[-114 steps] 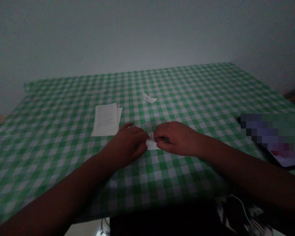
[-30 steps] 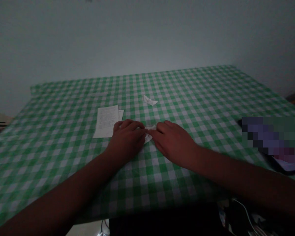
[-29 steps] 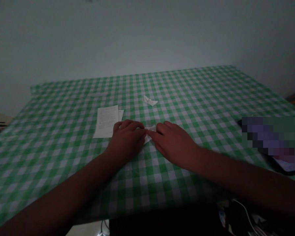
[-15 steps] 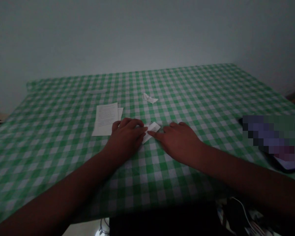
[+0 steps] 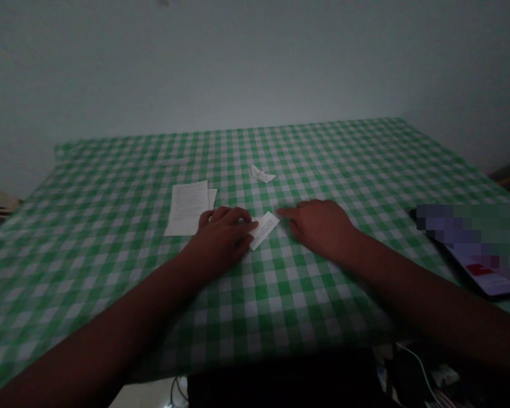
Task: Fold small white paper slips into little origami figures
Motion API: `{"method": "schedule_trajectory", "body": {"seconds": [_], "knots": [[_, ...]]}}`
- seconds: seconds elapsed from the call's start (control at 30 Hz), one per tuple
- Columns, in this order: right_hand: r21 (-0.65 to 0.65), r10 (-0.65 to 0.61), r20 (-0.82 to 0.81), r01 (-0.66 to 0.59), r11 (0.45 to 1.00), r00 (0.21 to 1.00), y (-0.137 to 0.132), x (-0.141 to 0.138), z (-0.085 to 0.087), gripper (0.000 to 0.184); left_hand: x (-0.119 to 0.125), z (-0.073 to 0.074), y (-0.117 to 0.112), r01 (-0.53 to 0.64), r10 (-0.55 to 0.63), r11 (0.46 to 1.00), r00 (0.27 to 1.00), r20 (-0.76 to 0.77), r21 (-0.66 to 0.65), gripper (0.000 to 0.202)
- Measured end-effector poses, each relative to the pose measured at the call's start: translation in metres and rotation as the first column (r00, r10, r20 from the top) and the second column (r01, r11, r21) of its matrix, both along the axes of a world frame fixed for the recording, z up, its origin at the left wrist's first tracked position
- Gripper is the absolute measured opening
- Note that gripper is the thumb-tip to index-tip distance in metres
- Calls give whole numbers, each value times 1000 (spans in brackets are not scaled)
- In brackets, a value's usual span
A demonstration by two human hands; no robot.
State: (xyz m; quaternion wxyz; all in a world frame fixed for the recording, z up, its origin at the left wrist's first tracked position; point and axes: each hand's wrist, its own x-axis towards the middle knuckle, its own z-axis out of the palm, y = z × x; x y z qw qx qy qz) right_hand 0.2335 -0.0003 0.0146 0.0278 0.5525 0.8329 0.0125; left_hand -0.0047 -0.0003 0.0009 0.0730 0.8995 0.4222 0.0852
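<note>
A small folded white paper strip [image 5: 264, 229] lies on the green and white checked tablecloth [image 5: 110, 266]. My left hand [image 5: 221, 238] rests on its left end, fingers curled and pressing it down. My right hand [image 5: 321, 227] lies flat just to the right of the strip, index finger pointing toward it but apart from it. A sheet of white paper with print [image 5: 188, 207] lies just beyond my left hand.
A small crumpled or folded white paper piece [image 5: 262, 174] sits farther back on the cloth. A dark flat device, partly blurred out [image 5: 471, 249], lies at the right edge. A plain wall stands behind the table. Cables hang below the near edge.
My right hand has slid to the right along the strip and come off it, uncovering the folded paper. My left hand stays pressing the left end.
</note>
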Motion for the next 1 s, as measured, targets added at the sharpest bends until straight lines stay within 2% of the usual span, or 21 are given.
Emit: {"method": "schedule_trajectory", "body": {"seconds": [0.17, 0.3, 0.47, 0.63, 0.8, 1.0], "knots": [[69, -11, -179, 24, 997, 984, 6, 0, -2, 30, 1, 4, -2, 40, -39, 998, 999, 20, -53, 35], [62, 69, -303, -52, 997, 951, 1, -6, -6, 23, 4, -2, -5, 71, -67, 996, 995, 67, -50, 31], [24, 89, -356, -86, 996, 930, -5, -15, -14, 20, 6, -5, -6, 62, -58, 997, 995, 86, -45, 33], [41, -38, -374, 57, 998, 927, 6, -12, -19, 19, 9, 0, -8, 37, -33, 996, 998, 52, -75, 33], [31, -97, -404, 120, 992, 909, 20, -3, -22, 20, 7, -1, -7, 37, -33, 997, 998, 62, -62, 35], [32, -51, -441, 72, 997, 896, 17, 0, -17, 15, 5, 5, -7, 75, -72, 992, 997, 35, -102, 36]]}}
